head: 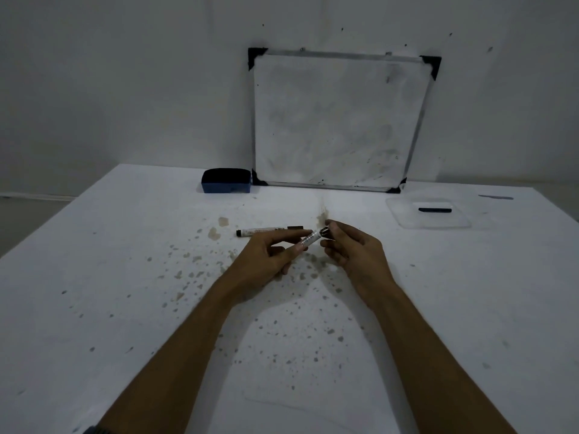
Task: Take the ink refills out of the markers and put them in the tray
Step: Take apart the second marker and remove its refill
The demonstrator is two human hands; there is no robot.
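My left hand holds a white marker by its barrel, tilted up to the right above the middle of the table. The fingertips of my right hand pinch the marker's dark end. A second white marker with black ends lies flat on the table just behind my left hand. At the far right sits a clear plastic tray with one black ink refill lying in it.
A small whiteboard with black corners leans on the wall at the back. To its left lies a blue-black eraser. The white table is speckled with brown stains around my hands. A dark streak marks the far right.
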